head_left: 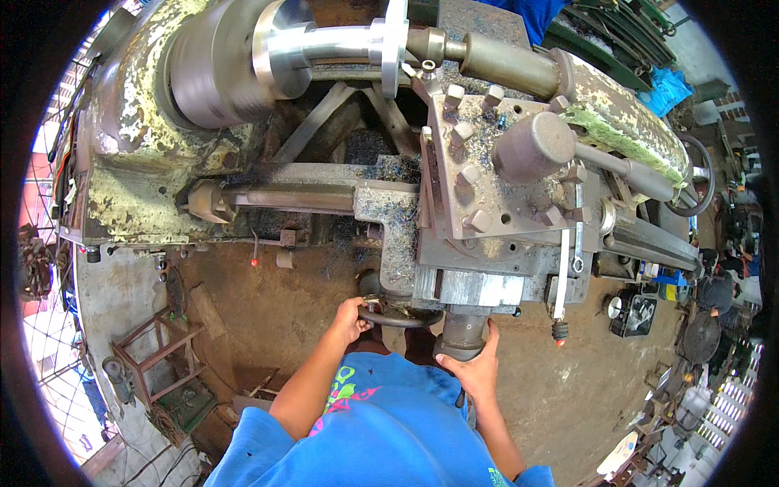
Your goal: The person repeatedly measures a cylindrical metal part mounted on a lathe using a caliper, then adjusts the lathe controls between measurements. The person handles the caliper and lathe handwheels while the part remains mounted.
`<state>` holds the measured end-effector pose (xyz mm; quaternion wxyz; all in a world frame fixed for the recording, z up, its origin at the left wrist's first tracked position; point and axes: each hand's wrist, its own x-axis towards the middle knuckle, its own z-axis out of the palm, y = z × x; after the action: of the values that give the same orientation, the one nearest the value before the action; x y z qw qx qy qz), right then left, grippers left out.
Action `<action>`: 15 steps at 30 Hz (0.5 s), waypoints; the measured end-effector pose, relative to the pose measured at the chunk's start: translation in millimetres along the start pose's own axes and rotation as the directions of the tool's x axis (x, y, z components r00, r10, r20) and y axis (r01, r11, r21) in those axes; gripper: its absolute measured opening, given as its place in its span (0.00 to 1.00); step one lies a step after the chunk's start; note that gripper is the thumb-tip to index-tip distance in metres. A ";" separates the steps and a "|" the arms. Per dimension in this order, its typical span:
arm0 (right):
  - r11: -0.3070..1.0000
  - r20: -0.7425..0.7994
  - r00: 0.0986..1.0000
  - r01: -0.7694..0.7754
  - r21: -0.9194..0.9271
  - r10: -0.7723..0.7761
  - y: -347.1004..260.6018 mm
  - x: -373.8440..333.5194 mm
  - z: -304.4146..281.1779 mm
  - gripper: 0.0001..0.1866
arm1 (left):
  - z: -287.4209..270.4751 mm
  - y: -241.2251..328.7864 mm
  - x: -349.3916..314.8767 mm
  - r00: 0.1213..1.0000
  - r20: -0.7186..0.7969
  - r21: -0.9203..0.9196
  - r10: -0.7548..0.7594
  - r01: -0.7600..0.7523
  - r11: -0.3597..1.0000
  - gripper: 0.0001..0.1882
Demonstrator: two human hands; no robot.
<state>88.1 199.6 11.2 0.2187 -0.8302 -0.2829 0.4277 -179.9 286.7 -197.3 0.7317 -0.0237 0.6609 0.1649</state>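
Note:
My left hand (351,321) is closed round the rim of a dark handwheel (410,321) below the lathe's carriage. My right hand (475,367) wraps a round metal dial knob (463,333) at the front of the cross slide, thumb on its left side, a finger up its right side. Beyond them, a shiny flanged metal workpiece (341,42) sits between the chuck (215,63) and the tailstock centre (428,45). The chuck's surface looks smeared by motion. A square tool post (507,203) with several bolts stands near the workpiece's flange; its cutting tip is hard to make out.
A spanner (578,223) and a white lever (561,276) hang at the tool post's right. Dark metal chips (398,207) lie on the carriage. A rusty frame (158,357) stands on the floor at left. A person (718,288) is far right.

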 end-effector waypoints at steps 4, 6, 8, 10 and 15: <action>0.999 0.002 1.000 0.011 -0.038 -0.011 3.3 3.3 0.0 0.64 | 1.5 -1.7 1.9 0.999 -0.038 -0.013 0.005 -0.006 1.000 0.09; 1.000 0.006 1.000 0.006 -0.030 -0.006 8.7 5.6 0.0 0.63 | 2.7 -1.2 0.6 0.999 -0.043 -0.020 0.005 -0.006 1.000 0.09; 1.000 0.013 1.000 0.018 -0.009 -0.018 14.0 7.2 0.5 0.62 | 3.6 -0.1 -1.5 0.998 -0.062 -0.020 0.002 -0.003 1.000 0.09; 0.999 0.017 0.999 0.031 0.015 -0.031 18.3 9.1 1.3 0.62 | 4.8 1.0 -3.5 0.999 -0.047 -0.034 0.010 -0.011 0.999 0.08; 0.998 0.035 0.999 0.027 0.052 -0.029 24.7 11.6 1.4 0.61 | 7.4 1.5 -5.7 0.999 -0.050 -0.045 0.018 -0.020 0.999 0.09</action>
<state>99.5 189.0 -11.4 0.2412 -0.8123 -0.2873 0.4467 -173.6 288.8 -190.5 0.7126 -0.0382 0.6753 0.1863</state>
